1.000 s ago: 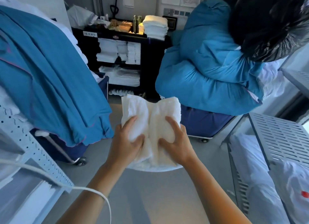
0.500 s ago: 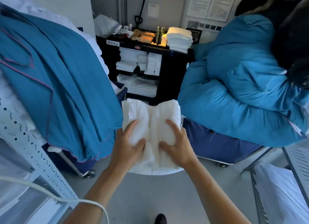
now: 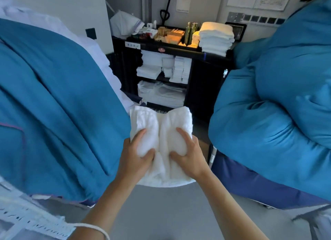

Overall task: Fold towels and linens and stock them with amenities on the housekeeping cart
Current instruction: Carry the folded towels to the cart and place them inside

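Observation:
I carry a stack of folded white towels (image 3: pixel 162 128) in front of me at the middle of the view. My left hand (image 3: pixel 136 157) grips its left half, thumb on top. My right hand (image 3: pixel 188 155) grips its right half the same way. Straight ahead stands the black housekeeping cart (image 3: pixel 202 86). Its top holds a pile of folded white towels (image 3: pixel 215 38) and amenities (image 3: pixel 172 35) such as small bottles and boxes. Its shelves hold folded white linens (image 3: pixel 164 68).
A large teal fabric bundle (image 3: pixel 53 105) on a wheeled bin fills the left. A blue bundle (image 3: pixel 277 105) on another wheeled bin fills the right. A narrow grey floor aisle (image 3: pixel 161 213) runs between them to the cart. A white perforated rack (image 3: pixel 21 218) is at lower left.
The cart has come closer and grown larger in view. My hands keep the same hold on the towel stack. The two bundles now flank me more tightly.

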### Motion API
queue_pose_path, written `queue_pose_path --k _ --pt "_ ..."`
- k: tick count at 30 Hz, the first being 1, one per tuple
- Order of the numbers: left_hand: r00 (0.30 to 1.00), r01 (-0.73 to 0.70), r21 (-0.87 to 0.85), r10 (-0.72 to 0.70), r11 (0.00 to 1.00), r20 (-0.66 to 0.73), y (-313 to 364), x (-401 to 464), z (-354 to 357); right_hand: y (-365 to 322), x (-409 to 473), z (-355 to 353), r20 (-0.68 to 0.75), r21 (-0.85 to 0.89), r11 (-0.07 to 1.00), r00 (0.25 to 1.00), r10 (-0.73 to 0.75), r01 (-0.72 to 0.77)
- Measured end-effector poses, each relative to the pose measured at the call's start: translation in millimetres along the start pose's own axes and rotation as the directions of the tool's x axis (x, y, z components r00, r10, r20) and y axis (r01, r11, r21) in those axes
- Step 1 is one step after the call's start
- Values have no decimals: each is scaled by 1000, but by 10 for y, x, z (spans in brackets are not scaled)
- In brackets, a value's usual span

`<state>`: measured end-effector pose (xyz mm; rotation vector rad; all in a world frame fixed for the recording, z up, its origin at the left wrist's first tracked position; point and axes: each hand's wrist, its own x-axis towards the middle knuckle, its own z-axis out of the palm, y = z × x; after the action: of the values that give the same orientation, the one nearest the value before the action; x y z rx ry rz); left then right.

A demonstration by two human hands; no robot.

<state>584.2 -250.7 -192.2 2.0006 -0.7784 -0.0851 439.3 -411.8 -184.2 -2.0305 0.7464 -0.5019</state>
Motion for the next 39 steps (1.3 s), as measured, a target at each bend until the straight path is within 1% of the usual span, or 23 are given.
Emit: queue_pose_path --k 7,12,15,20,25,28,31,35,39 --pt "998 53 -4 -53 999 25 86 1005 737 409 1183 -336 30 7 999 999 41 -41" --pt "996 71 48 -73 996 46 102 1525 1018 575 1723 -440 54 29 998 997 57 -59" --pt "996 64 27 -65 998 53 48 1877 1165 613 2062 -475 52 31 998 997 57 -59" --pt "991 80 -36 -76 996 107 -106 2532 1375 648 2683 -443 49 15 998 997 63 -64" --pt "990 97 -161 -78 982 121 -260 3415 1588 572 3498 -359 2 12 997 997 73 -73" --pt "989 83 -166 -61 983 134 -367 4010 1675 503 4045 -292 -30 2 998 997 70 -69" --pt "989 80 -174 -56 982 135 -476 4515 1711 442 4538 -226 -39 -10 995 994 99 -99" --pt "987 50 -185 -20 982 161 -624 5171 1769 391 5128 -123 -63 26 991 989 135 -133" --pt "986 48 -162 -21 986 164 -737 5608 1847 422 5590 -51 -54 22 989 987 149 -148"
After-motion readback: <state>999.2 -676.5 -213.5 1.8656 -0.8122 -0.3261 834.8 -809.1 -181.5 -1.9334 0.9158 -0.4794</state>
